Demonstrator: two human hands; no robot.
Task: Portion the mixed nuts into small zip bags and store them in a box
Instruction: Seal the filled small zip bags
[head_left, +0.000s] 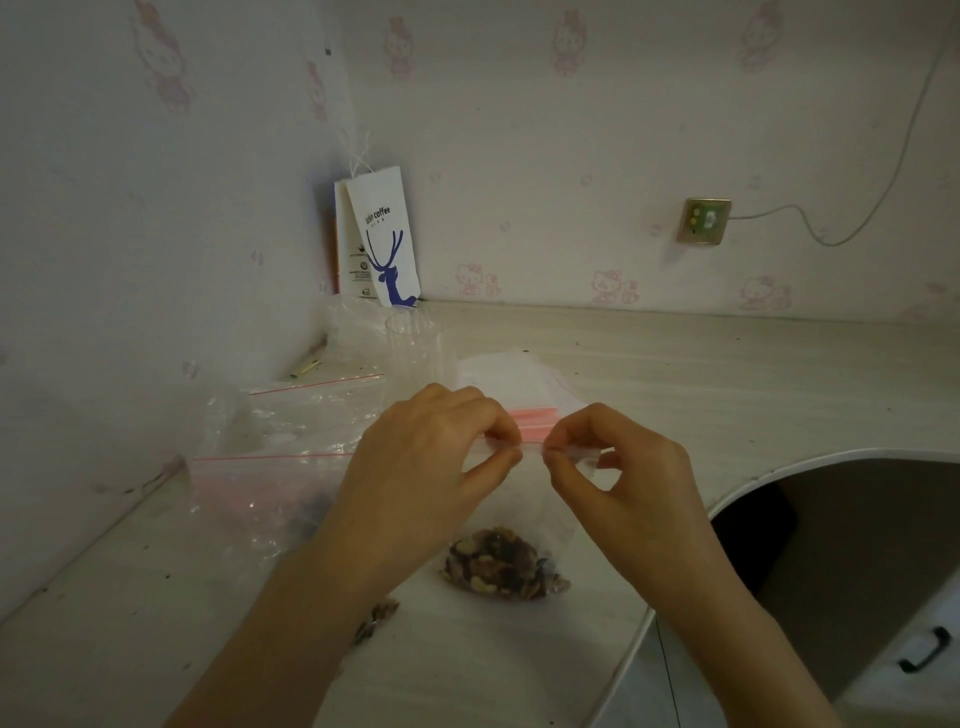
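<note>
Left hand (426, 467) and right hand (623, 478) each pinch, thumb to forefinger, the seal of a small clear plastic zip bag (535, 501) on the pale counter (727, 374), with brown mixed nuts (504, 566) heaped at its bottom. This portion looks filled and nearly sealed; empty pink-striped zip bags (524, 395) wait behind it, and no box is visible. A white paper bag (384, 244) reads "luckin coffee".

A clear cup (413, 348) is pictured on the pale worktop (727, 364). A paper coffee bag (383, 244) is stood behind the cup, empty zip bags (511, 382) are stacked beside it, and a small bag of nuts (506, 566) is set in front.
</note>
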